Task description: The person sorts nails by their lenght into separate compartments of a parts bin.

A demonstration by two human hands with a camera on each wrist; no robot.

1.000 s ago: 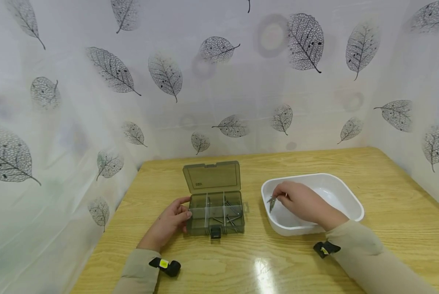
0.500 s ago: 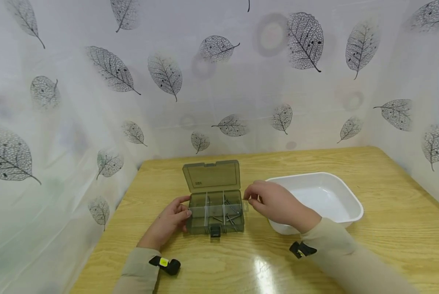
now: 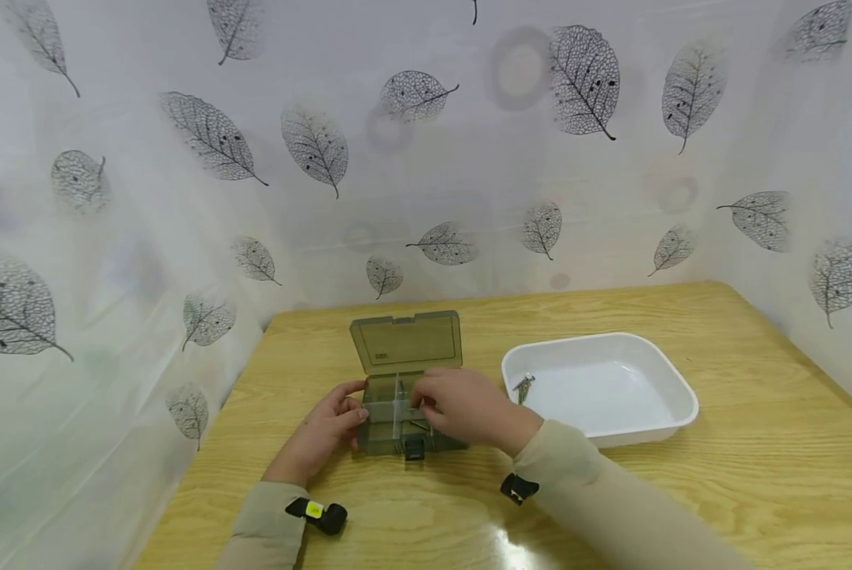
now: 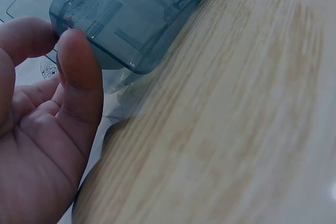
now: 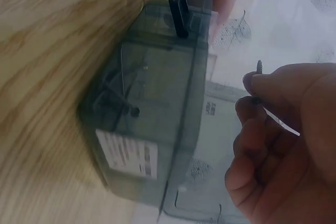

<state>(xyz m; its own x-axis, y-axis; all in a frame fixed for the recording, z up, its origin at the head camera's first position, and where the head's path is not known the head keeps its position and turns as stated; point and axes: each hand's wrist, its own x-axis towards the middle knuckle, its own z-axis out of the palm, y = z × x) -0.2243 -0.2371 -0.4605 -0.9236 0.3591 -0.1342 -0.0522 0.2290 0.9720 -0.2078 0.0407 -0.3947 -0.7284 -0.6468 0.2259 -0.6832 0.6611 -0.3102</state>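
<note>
A smoky clear compartment box (image 3: 380, 430) stands on the table with its hinged lid (image 3: 412, 342) raised. My left hand (image 3: 328, 431) holds the box's left side, thumb on the near wall and fingers behind, as the left wrist view shows close up. Over the right-hand compartments hovers my right hand (image 3: 462, 405), pinching a small metal screw (image 5: 259, 67) between thumb and forefinger; its threaded tip pokes out above them. Other screws (image 5: 123, 100) lie inside the box, seen through its wall. The right hand hides part of the compartments in the head view.
To the right, a white plastic tub (image 3: 671, 396) contains a small heap of screws (image 3: 523, 388) at its left end. A leaf-printed curtain (image 3: 469, 158) hangs behind and beside the wooden table (image 3: 312, 340). A printed label (image 5: 127, 153) is on the box's side.
My right hand has come left from the white tub to above the box, carrying the screw. The left hand has stayed on the box's left side.
</note>
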